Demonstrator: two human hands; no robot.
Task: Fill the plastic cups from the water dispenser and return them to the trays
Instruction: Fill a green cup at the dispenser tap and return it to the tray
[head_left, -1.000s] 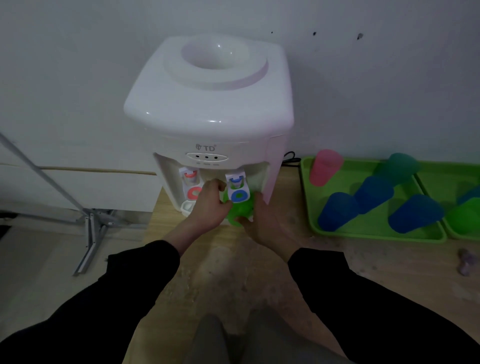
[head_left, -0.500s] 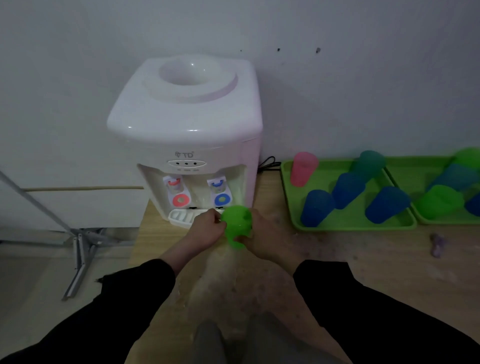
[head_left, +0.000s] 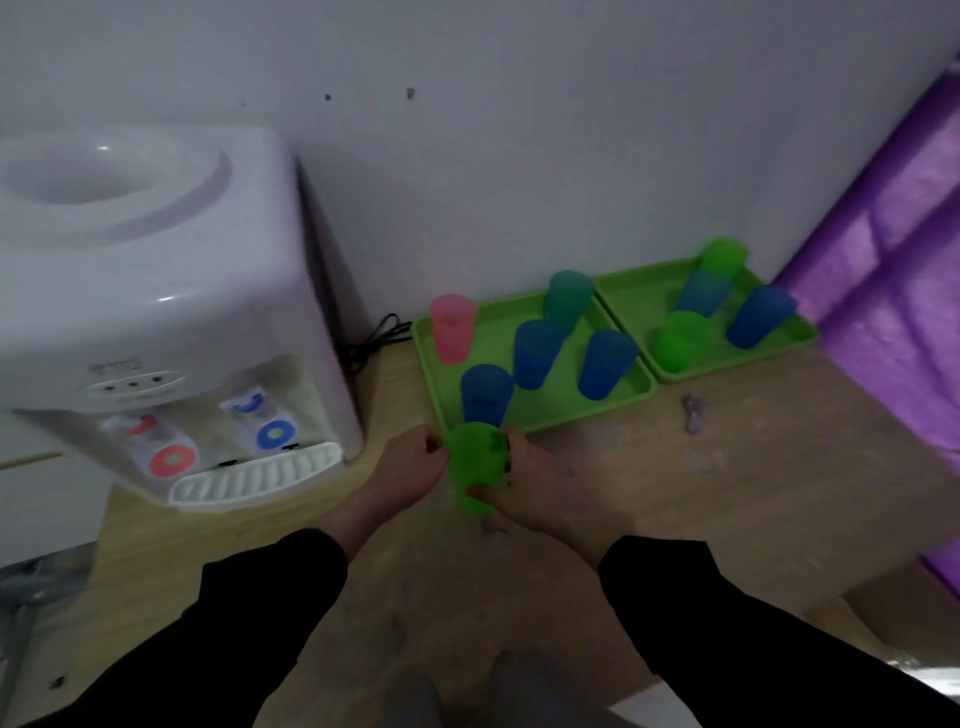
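A green plastic cup (head_left: 475, 465) is held between my left hand (head_left: 413, 467) and my right hand (head_left: 540, 486), just in front of the near corner of the left green tray (head_left: 431, 364). That tray carries a pink cup (head_left: 453, 327), a teal cup (head_left: 569, 301) and three blue cups (head_left: 537, 353). The right green tray (head_left: 644, 301) holds two green cups (head_left: 680, 338) and two blue cups (head_left: 758, 314). The white water dispenser (head_left: 156, 322) stands at the left, with a red tap (head_left: 173, 459) and a blue tap (head_left: 275, 434).
A black power cable (head_left: 376, 338) lies between the dispenser and the left tray. A small purple object (head_left: 693, 413) sits on the wooden table in front of the trays. A purple sheet (head_left: 893, 270) hangs at the right. The table edge drops off at the left.
Both hands have carried the green cup away from under the blue tap and to the right, up to the left tray. My view has swung right with them.
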